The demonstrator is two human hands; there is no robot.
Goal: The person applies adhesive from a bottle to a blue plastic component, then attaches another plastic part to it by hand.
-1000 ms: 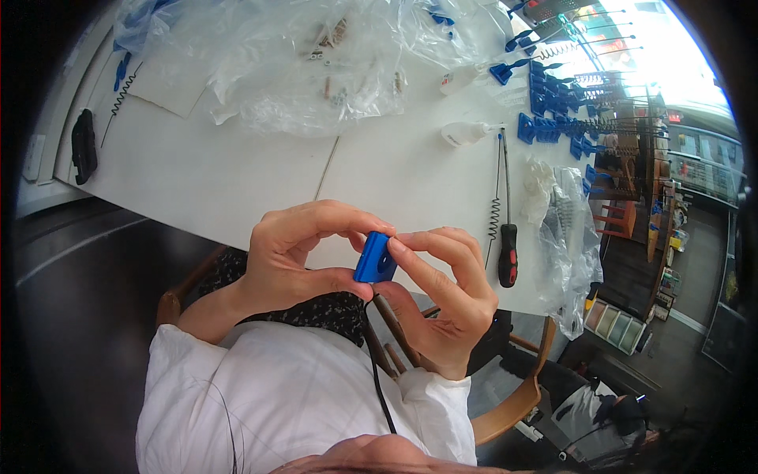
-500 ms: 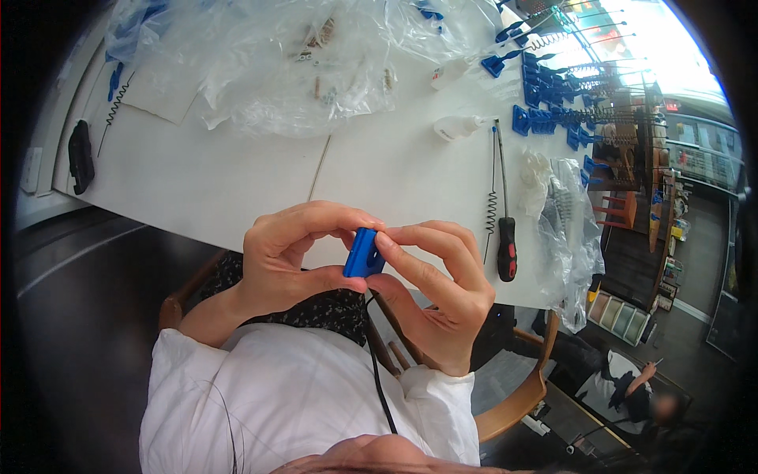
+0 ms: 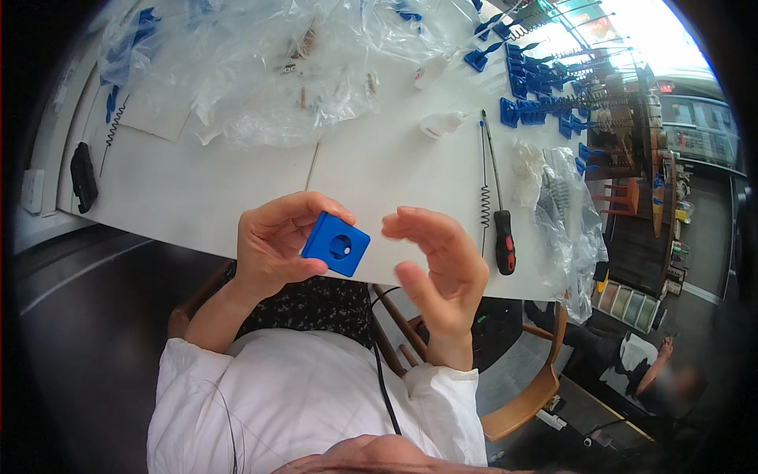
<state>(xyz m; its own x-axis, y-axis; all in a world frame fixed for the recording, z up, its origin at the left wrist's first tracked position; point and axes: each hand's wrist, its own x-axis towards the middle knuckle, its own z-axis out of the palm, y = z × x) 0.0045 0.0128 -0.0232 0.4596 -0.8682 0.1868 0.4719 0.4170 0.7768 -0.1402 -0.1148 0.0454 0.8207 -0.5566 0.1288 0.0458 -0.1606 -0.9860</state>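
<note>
You have the blue block (image 3: 330, 237) in your L hand (image 3: 272, 237), near the ctr. of the frame; the fingers are closed on it, w/ a fingertip at its upper edge and the thumb at its lower L corner. Its square face is turned up to the view, and in the round hole of this face a small whitish spot can be seen. Your R hand (image 3: 446, 261) is just beside, to the right of the block and apart from it, w/ thumb and fingers held wide. Both hands are at the near edge of the white counter (image 3: 189, 182). Right of ctr., a screwdriver (image 3: 504, 241) w/ black and red handle lies next to a coiled wire (image 3: 485, 207), and a clear plastic bag (image 3: 567, 229) is farther right. At upper ctr. you have a white bottle (image 3: 442, 124), and a big heap of clear plastic (image 3: 260, 79) spreads toward upper L. Many blue parts (image 3: 525, 75) stand in the upper R. A black object (image 3: 83, 178) lies at far L; I can't tell its kind.
</note>
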